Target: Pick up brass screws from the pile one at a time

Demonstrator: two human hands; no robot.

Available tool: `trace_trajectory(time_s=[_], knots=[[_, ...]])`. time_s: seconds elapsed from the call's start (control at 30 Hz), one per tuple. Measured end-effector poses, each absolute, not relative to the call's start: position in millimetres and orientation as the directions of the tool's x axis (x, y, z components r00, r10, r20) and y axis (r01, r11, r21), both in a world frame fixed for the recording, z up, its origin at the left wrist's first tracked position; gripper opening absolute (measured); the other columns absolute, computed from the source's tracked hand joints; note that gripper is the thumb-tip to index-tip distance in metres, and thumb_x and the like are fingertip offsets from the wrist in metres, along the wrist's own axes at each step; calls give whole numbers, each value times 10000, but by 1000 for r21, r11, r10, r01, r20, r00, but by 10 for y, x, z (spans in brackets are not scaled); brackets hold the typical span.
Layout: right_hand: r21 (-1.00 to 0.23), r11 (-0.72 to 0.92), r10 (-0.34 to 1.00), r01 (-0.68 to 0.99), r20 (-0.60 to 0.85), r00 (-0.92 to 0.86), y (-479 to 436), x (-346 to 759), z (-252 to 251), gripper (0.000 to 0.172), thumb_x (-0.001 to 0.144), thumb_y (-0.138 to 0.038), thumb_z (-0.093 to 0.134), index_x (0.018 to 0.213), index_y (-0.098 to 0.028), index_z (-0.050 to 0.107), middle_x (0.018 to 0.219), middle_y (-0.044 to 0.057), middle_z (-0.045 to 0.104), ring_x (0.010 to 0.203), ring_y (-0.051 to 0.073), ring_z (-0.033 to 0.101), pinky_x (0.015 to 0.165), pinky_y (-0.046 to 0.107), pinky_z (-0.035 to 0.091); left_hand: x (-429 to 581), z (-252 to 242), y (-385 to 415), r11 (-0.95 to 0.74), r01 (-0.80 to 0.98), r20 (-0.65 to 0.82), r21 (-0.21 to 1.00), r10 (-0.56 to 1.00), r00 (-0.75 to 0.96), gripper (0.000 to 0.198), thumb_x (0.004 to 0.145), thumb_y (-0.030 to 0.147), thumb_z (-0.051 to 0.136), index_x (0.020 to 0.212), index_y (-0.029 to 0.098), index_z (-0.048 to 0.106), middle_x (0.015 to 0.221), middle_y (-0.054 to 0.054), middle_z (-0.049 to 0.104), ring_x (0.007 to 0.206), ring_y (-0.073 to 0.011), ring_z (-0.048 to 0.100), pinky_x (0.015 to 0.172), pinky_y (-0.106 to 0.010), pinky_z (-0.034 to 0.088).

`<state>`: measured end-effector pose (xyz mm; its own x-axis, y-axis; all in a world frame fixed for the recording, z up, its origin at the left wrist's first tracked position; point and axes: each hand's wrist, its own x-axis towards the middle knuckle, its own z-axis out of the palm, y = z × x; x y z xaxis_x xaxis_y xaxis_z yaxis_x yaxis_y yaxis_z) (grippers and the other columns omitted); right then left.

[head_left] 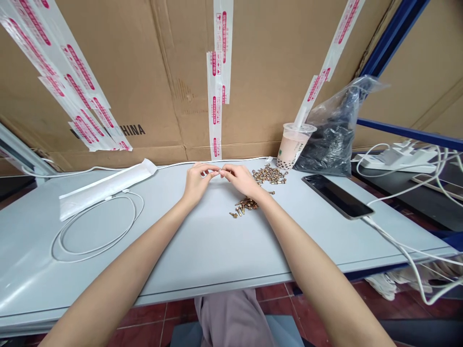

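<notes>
Two bare hands meet near the back edge of a pale grey tabletop. The left hand and the right hand curve inward toward each other. Their fingers are closed, pinching from both sides at a tiny shiny piece that is too small to make out.

Just right of the hands lie two loose heaps of brass screws. The farther heap sits near the back edge, and the nearer heap lies just below the right hand, with a few strays spread toward the person.

Beyond the screws, a plastic cup of milk tea with dark pearls and a straw stands against a clear plastic bag stuffed with something black. A black phone lies flat to the right, with a white charging cable running from its end over the table edge. On the left are a long white paper packet and a loose loop of white cable. A white power strip sits on a dark surface off to the right. Behind everything stands a cardboard wall strung with strips of red-printed white tape. Mauve trousers and red floor tiles show below the table.
</notes>
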<state>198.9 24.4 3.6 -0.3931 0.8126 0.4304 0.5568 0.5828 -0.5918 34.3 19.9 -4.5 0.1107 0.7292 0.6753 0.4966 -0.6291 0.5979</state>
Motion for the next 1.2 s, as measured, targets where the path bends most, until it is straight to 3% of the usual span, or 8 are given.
trace_trajectory(time_s=[0.53, 0.77, 1.0, 1.2], knots=[[-390, 629, 748, 672, 541, -385, 158, 1970, 108, 275, 879, -338, 399, 833, -178, 618, 810, 41, 634, 707, 139, 513, 625, 224, 290, 284, -20, 215, -719, 554, 754, 419, 616, 229, 128, 771, 258, 605, 848, 193, 684, 828, -19, 686, 746, -154, 515, 684, -283, 421], [-476, 617, 774, 626, 510, -374, 135, 1961, 131, 281, 866, -331, 410, 789, -169, 626, 744, 18, 617, 649, 118, 485, 601, 215, 280, 273, -42, 215, -731, 569, 795, 377, 571, 206, 128, 748, 294, 630, 818, 202, 687, 791, -19, 689, 749, -161, 529, 707, -298, 423], [-667, 596, 795, 447, 414, -443, 200, 1959, 82, 447, 884, -455, 305, 645, -144, 520, 570, -19, 484, 561, 97, 427, 589, 211, 290, 289, -40, 189, -717, 579, 784, 388, 587, 202, 128, 755, 299, 620, 804, 198, 681, 804, -24, 687, 774, -164, 535, 743, -304, 416], [-701, 571, 806, 428, 376, -458, 254, 1958, 8, 474, 898, -451, 258, 589, -150, 456, 532, -31, 416, 542, 92, 395, 596, 218, 290, 308, -60, 168, -715, 579, 761, 392, 606, 232, 121, 770, 282, 600, 788, 192, 680, 787, -28, 689, 764, -167, 541, 755, -308, 414]])
